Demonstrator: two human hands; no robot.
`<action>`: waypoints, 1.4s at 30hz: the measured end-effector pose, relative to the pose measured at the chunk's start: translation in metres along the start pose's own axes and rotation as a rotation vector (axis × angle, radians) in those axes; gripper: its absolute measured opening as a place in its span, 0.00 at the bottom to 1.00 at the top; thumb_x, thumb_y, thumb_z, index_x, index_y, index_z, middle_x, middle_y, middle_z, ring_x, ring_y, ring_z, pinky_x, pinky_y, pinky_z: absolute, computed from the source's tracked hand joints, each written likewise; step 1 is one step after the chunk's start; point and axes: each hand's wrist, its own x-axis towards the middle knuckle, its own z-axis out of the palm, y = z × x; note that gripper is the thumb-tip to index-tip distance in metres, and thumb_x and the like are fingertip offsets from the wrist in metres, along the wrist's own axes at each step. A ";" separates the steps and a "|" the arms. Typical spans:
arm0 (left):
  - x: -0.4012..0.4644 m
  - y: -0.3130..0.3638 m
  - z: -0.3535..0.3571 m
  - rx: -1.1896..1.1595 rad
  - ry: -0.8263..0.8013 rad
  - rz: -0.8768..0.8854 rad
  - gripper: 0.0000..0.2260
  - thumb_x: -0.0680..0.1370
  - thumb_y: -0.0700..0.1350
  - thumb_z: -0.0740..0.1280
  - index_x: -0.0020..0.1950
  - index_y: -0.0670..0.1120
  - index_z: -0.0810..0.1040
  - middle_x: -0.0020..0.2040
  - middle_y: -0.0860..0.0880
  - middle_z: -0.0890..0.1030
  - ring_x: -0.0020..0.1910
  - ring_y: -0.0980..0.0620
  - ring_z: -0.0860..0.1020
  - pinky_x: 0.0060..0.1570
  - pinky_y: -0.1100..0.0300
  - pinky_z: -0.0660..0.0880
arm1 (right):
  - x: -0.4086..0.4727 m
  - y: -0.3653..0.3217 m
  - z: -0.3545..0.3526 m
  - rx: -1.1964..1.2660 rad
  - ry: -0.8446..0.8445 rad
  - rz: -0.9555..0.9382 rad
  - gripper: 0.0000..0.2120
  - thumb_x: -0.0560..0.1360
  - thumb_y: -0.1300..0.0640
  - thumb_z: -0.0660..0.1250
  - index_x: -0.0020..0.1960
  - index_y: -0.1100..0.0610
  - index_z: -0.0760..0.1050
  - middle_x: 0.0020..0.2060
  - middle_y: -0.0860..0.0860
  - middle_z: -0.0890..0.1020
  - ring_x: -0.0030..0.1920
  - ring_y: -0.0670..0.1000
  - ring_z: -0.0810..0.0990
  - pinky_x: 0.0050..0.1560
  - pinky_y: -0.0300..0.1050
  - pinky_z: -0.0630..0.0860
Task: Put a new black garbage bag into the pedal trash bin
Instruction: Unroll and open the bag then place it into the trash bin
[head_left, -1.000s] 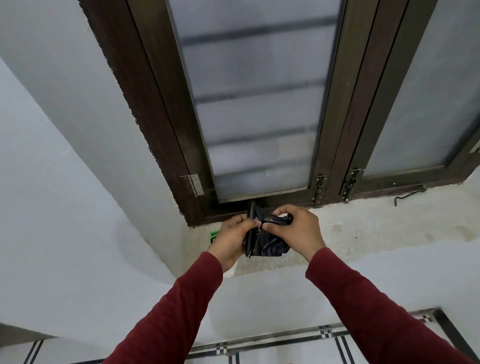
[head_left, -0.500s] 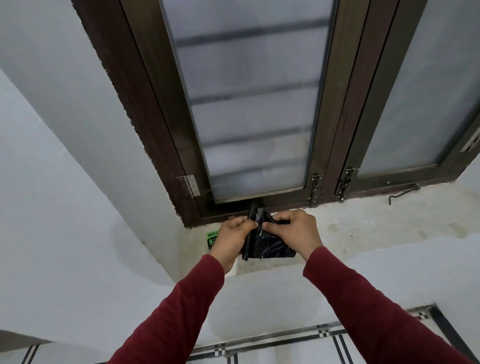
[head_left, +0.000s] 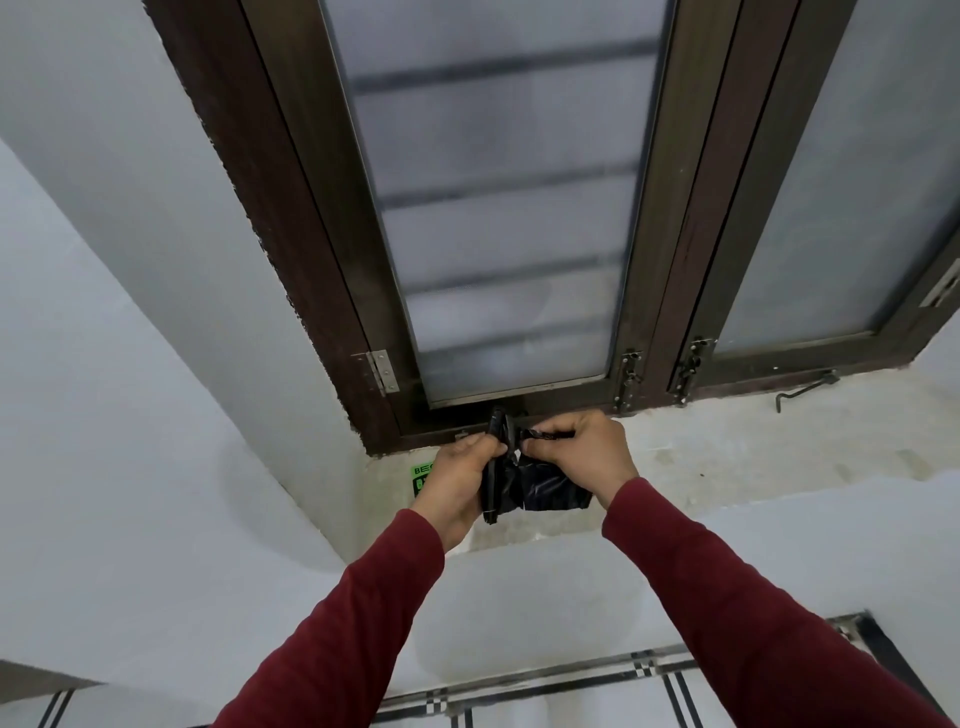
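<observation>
A folded black garbage bag (head_left: 540, 488) hangs above the stone window sill (head_left: 727, 457), held between both hands. My left hand (head_left: 457, 483) grips its left side, with the thumb on the upper edge. My right hand (head_left: 582, 452) pinches a top fold of the bag and holds it a little to the right. The two hands are close together, almost touching. The pedal trash bin is not in view.
A dark wooden window frame (head_left: 332, 291) with frosted panes stands right behind the hands. A green label (head_left: 422, 475) lies on the sill by my left hand. A metal stay hook (head_left: 805, 389) lies on the sill at the right. White walls flank the recess; tiled floor (head_left: 571, 701) below.
My hands and the bag have stayed over the sill. My right hand has drawn a top fold slightly away from the left, opening the bundle a little. The camera shifted slightly.
</observation>
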 end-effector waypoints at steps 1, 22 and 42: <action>0.001 0.000 0.000 -0.006 0.011 0.006 0.10 0.82 0.38 0.64 0.59 0.38 0.82 0.47 0.40 0.84 0.43 0.44 0.85 0.44 0.48 0.82 | 0.001 0.000 -0.001 0.035 -0.042 0.007 0.08 0.64 0.52 0.82 0.43 0.49 0.87 0.37 0.46 0.87 0.40 0.46 0.87 0.51 0.47 0.84; 0.007 0.008 0.005 0.000 -0.040 0.053 0.11 0.84 0.37 0.61 0.60 0.43 0.82 0.51 0.41 0.85 0.48 0.43 0.83 0.48 0.48 0.80 | 0.001 0.005 -0.010 0.124 -0.319 -0.010 0.12 0.67 0.47 0.80 0.46 0.52 0.87 0.42 0.52 0.88 0.44 0.50 0.86 0.51 0.44 0.81; 0.004 0.005 0.003 0.288 0.076 0.254 0.18 0.74 0.27 0.72 0.55 0.48 0.79 0.50 0.47 0.86 0.50 0.50 0.84 0.47 0.58 0.82 | -0.003 0.004 -0.005 0.157 -0.219 0.163 0.08 0.75 0.64 0.69 0.45 0.55 0.86 0.38 0.53 0.86 0.42 0.54 0.85 0.48 0.47 0.82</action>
